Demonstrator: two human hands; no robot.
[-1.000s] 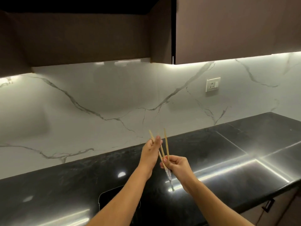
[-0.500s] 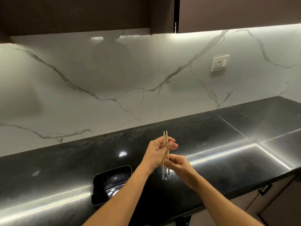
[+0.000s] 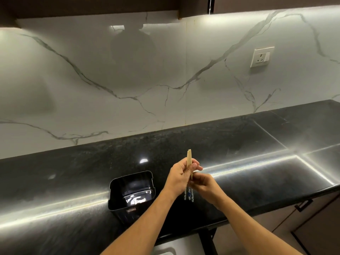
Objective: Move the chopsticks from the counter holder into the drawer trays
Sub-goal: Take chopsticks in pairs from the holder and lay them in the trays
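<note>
You're mid-carry: left hand (image 3: 179, 176) and right hand (image 3: 205, 185) grip the bundled chopsticks (image 3: 189, 158); next, lower them toward the drawer trays.

Dim kitchen, light coming from under the upper cabinets (image 3: 92, 6), which stay near black; the marble backsplash (image 3: 128, 80) is brightest along its top edge and carries a dark, blurred reflection of the person at centre top. Long white glare streaks and small hot spots cross the glossy black countertop (image 3: 73, 172), and the black holder (image 3: 132, 183) glints inside. Wide-angle distortion bends the counter edge and tilts the wall socket (image 3: 262, 57); chopsticks (image 3: 189, 159), left hand (image 3: 181, 174) and right hand (image 3: 203, 184) are evenly lit but mildly soft, with compression smear overall
</note>
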